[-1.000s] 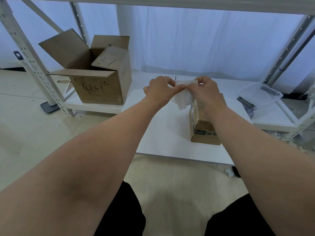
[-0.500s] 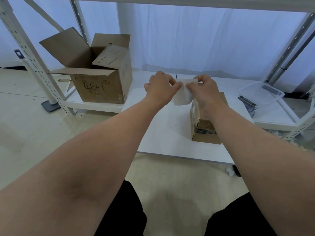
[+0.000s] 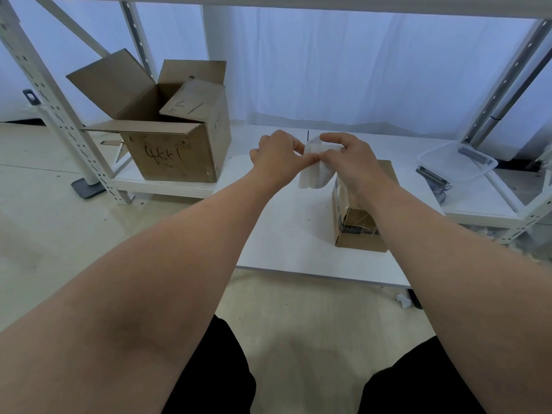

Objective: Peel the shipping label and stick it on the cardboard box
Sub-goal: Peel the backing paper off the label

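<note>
Both my hands hold a white shipping label (image 3: 314,174) in the air above the low white table (image 3: 286,234). My left hand (image 3: 277,158) pinches its upper left edge, and my right hand (image 3: 354,162) pinches the upper right part, fingertips nearly touching. The label hangs curled below my fingers. A small cardboard box (image 3: 358,228) with dark tape stands on the table just below my right wrist, partly hidden by my forearm.
A large open cardboard box (image 3: 167,127) with black writing sits on the low shelf at left. A clear plastic tray (image 3: 457,161) and dark metal parts (image 3: 433,180) lie at right. White rack posts (image 3: 56,115) stand at both sides.
My two hands have drawn closer together, thumbs nearly meeting, and the label has bent and curled more below them. The small box has not moved.
</note>
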Motion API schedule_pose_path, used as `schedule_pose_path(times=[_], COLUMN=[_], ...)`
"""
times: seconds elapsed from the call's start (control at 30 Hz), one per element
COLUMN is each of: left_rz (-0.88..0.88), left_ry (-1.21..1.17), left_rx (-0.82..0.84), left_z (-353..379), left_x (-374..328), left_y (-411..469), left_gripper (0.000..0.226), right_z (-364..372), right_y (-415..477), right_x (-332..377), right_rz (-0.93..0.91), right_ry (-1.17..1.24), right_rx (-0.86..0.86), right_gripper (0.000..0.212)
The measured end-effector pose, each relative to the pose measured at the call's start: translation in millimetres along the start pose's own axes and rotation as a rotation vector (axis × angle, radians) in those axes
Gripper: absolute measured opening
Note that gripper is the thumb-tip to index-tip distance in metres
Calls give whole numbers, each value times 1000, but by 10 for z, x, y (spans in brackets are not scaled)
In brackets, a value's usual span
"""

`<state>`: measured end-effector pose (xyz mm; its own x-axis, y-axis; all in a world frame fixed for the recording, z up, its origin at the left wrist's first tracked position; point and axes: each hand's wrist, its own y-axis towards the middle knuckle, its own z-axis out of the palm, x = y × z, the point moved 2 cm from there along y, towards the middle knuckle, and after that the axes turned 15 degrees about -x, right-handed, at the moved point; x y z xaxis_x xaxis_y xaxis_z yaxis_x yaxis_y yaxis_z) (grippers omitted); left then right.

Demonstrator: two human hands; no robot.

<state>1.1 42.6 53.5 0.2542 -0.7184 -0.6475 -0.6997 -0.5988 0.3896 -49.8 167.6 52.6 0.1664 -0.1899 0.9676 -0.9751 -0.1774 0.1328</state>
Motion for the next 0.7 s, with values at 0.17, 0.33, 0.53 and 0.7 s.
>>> schedule_pose_path(times=[0.17,0.33,0.53,0.7], left_rz=[-16,-7,-12,-22], left_ry=[-8,-24,-142,-201], left_rx=[-7,43,74,108], left_z=[-9,-26,-41,-37], left_x=[20,30,42,54], left_y=[-6,-18,-24,-17], left_gripper=[34,38,34,24], right_z=[-8,-50,-66,-40], right_y=[-13,-7,-3,0], right_x=[-6,-25,-49,-54], right_rz=[3,-15,-21,-9], right_ry=[13,47,37,40], right_rx=[18,-4,44,19], right_gripper=[40,30,27,21])
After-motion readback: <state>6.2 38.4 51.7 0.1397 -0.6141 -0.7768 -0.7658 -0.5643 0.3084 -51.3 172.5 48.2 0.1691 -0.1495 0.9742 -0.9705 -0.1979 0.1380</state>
